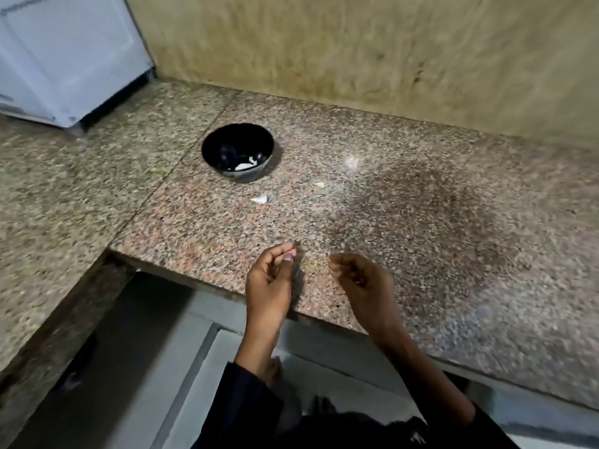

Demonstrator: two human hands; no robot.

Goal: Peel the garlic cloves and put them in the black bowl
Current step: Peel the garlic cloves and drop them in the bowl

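We judge a garlic clove to be light, firm and easily bruised by a hard squeeze, its papery skin dry and brittle, so we would take it between thumb and fingertips at its blunt root end and tear the skin from there; once bare it will likely be slick and a little sticky. One clove lies on the granite counter, just near of the black bowl and far from both hands: small, pale, crescent-shaped, whether skinned or not we cannot tell. A smaller pale scrap lies to its right, perhaps peel. Inside the bowl we see a few whitish pieces at the near right of its floor, which look like cloves already in. Our left hand hovers over the near edge of the counter with thumb and forefinger pressed together; something pale shows at the fingertips, but we cannot tell whether it is a bit of skin or only a nail. Our right hand is blurred, fingers curled inward, and whether it holds anything we cannot tell.
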